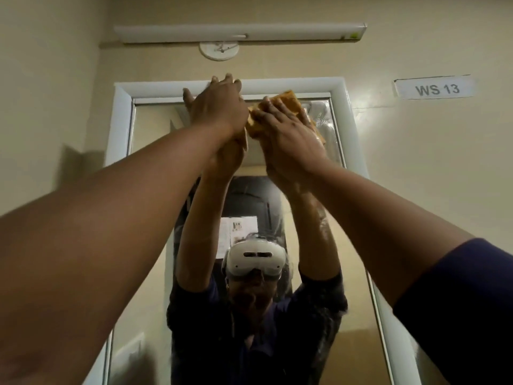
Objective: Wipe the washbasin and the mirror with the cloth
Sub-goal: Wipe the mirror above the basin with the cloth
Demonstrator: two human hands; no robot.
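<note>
The right hand lies flat with fingers spread on an orange cloth, pressing it against the top of the mirror, just under the upper edge of the white frame. The left hand is beside it on the left, fingers straight and fanned out, its fingertips reaching over the frame's top bar; a fold of the cloth shows just under its wrist, and I cannot tell if the palm touches the cloth. Both arms stretch up from the near corners, the right one ending in a dark blue sleeve. The glass reflects the person's raised arms and a white headset. Above the frame hang a round white wall fitting and a long white tube light. Far right on the wall is a label reading "WS 13".
</note>
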